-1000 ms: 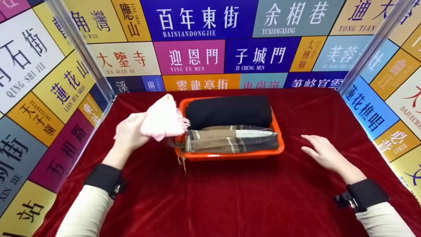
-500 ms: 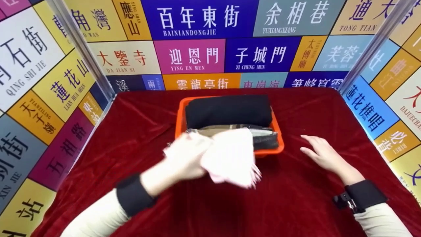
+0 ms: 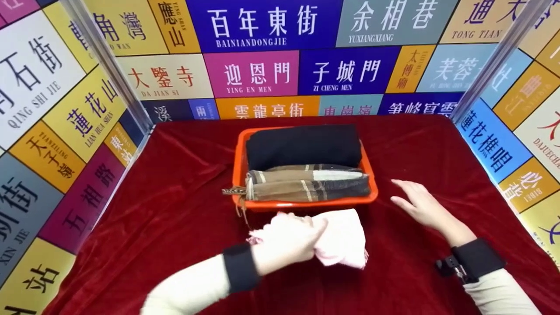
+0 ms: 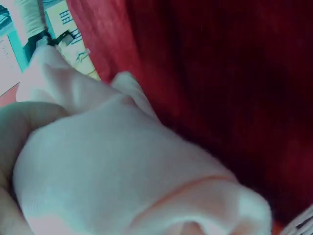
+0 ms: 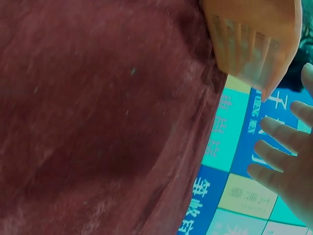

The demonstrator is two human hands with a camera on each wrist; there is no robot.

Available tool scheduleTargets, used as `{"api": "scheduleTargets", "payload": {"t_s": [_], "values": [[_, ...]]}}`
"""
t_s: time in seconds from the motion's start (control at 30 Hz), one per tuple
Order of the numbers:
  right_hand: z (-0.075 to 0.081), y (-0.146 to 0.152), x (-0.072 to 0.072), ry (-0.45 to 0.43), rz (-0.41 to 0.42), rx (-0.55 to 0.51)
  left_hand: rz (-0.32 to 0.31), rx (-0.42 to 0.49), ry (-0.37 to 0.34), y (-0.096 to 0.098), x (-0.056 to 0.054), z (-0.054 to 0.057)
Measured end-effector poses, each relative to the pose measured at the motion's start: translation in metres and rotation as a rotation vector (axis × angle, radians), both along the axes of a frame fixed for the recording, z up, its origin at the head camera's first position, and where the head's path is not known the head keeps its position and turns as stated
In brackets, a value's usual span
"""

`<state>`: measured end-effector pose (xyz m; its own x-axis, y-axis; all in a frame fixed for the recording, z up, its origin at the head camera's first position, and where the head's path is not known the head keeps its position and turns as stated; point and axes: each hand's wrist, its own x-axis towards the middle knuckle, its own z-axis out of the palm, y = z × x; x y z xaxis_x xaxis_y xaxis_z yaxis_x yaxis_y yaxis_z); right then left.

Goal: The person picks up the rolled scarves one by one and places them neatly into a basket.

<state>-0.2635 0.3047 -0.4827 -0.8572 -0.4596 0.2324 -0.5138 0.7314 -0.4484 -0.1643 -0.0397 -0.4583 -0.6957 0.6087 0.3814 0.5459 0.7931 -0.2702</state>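
Observation:
A folded pale pink scarf [image 3: 343, 238] with fringed ends is gripped around its middle by my left hand [image 3: 292, 238], just in front of the orange basket [image 3: 302, 204]. The left wrist view shows the scarf [image 4: 112, 161] up close, with curled fingers [image 4: 22, 129] at its left side. My right hand [image 3: 424, 209] is to the right of the basket, its fingers straight and holding nothing. In the right wrist view, that hand [image 5: 293, 161] is apart from the slotted basket side [image 5: 254, 46].
Inside the basket lie a folded black cloth [image 3: 302, 146] at the back and a brown-and-grey plaid scarf [image 3: 288, 186] in front. Strings from the plaid scarf hang over the left rim. Dark red velvet [image 3: 192, 201] covers the table, with sign-printed walls [image 3: 251, 74] around it.
My left hand has carried the pink scarf from the basket's left side across to the right and toward me, in front of the basket. My right hand has shifted only slightly.

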Motion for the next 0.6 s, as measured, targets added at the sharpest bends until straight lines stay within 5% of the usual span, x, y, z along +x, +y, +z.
{"api": "scheduleTargets", "payload": {"t_s": [0.23,0.5,0.6], "values": [[-0.004,-0.013,0.001,-0.060,0.019,0.010,0.021,-0.195,0.298,0.017,-0.021,-0.048],[-0.006,-0.015,0.004,-0.085,-0.031,0.138,0.059,-0.231,0.317,0.023,-0.023,-0.073],[-0.005,-0.019,0.007,-0.157,-0.023,0.194,0.079,-0.213,0.173,0.022,-0.021,-0.072]]}}
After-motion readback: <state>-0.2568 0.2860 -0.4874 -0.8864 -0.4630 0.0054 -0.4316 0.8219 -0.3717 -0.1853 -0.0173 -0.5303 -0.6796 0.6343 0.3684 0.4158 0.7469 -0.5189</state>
